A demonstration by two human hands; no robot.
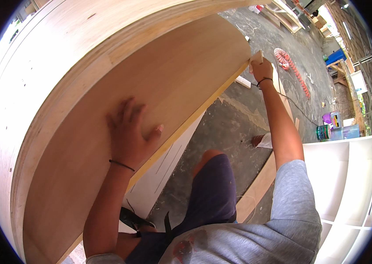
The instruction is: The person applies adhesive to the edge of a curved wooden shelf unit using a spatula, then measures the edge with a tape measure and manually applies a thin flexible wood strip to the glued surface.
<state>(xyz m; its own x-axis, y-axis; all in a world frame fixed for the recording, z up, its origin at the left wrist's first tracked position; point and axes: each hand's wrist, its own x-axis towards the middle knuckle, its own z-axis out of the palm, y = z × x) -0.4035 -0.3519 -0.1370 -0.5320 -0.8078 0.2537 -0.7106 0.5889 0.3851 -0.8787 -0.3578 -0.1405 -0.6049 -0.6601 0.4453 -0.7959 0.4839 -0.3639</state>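
Observation:
A large pale wooden panel (181, 70) with a thick curved rim runs across the left and middle of the view. My left hand (128, 132) lies on its face with fingers spread, holding nothing. Farther off to the right, my right hand (263, 71) is closed around a small flat tan piece (256, 57) at the panel's far end, by its straight edge. I cannot tell whether that piece is wood or folded sandpaper. The fingertips of this hand are partly hidden.
Beneath the panel's straight edge is a white board (164, 165) with dark lines. A long plank (258, 182) lies on the concrete floor. To the right stand a white shelf unit (326, 169) and a dark green can (322, 132). Farther back lies a red coiled hose (296, 69).

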